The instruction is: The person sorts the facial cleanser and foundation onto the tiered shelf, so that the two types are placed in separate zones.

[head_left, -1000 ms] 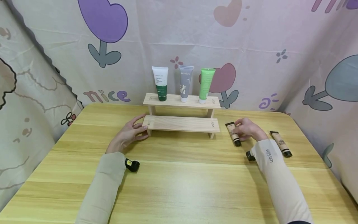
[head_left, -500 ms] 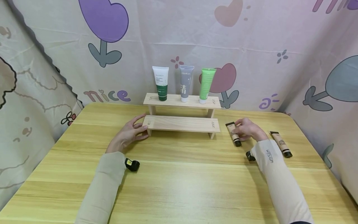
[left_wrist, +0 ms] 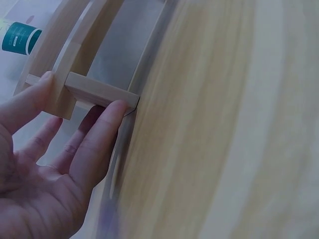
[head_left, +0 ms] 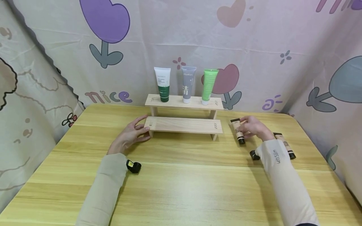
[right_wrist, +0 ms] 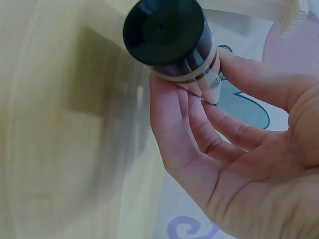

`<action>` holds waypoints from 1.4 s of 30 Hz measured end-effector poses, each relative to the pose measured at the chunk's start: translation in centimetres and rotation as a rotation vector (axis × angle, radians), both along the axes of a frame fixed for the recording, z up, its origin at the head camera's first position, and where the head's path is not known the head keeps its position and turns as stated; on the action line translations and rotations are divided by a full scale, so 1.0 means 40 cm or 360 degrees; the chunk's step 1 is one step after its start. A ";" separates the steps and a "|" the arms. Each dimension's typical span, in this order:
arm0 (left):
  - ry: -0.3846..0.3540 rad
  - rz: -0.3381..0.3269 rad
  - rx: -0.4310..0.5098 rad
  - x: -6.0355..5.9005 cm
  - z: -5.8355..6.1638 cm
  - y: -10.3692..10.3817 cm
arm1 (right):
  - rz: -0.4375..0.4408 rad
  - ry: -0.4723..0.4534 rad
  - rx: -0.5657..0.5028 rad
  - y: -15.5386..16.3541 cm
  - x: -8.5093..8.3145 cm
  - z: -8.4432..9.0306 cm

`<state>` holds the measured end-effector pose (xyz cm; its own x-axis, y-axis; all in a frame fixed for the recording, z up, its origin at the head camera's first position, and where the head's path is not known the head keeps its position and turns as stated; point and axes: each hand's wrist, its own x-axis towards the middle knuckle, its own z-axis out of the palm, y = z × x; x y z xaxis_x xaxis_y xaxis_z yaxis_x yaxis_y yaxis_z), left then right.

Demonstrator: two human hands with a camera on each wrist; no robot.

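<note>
My right hand point(head_left: 252, 128) grips a beige tube with a black cap point(head_left: 238, 131), lifted a little off the table right of the wooden two-step shelf point(head_left: 183, 124). In the right wrist view the tube's black cap point(right_wrist: 167, 36) points at the camera, pinched between thumb and fingers point(right_wrist: 199, 119). My left hand point(head_left: 130, 135) rests with straight fingers against the left end of the shelf's lower step point(left_wrist: 99, 92). Three tubes stand on the top step: white-and-green point(head_left: 162, 83), grey point(head_left: 188, 84) and light green point(head_left: 208, 85).
A second beige tube point(head_left: 285, 145) lies on the table point(head_left: 181, 185) behind my right forearm. Patterned cloth hangs behind and at both sides. The table's front half is bare wood.
My right hand has lifted the beige tube off the table and raised it slightly up and back. The left hand has stayed at the shelf's left end.
</note>
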<state>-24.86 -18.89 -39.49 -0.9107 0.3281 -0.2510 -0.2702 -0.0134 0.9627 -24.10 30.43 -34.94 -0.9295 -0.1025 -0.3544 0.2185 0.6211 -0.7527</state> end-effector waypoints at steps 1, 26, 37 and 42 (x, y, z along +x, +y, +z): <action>-0.0002 0.0002 0.0001 0.001 0.000 0.000 | 0.0006 0.0000 -0.0009 0.000 0.000 0.004; 0.0017 0.0001 -0.0036 0.000 0.003 0.000 | 0.0044 0.0212 -0.0254 -0.068 0.007 0.084; 0.0013 0.0008 -0.0037 0.004 0.005 0.002 | 0.0009 0.0273 -0.0307 -0.086 0.026 0.101; 0.0021 -0.0005 -0.0021 0.001 0.002 0.001 | 0.0059 0.0303 -0.0338 -0.102 0.035 0.110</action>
<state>-24.84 -18.84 -39.41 -0.9130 0.3275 -0.2430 -0.2572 0.0000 0.9664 -22.71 26.36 -30.54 -0.9714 -0.1910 -0.1408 0.0408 0.4500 -0.8921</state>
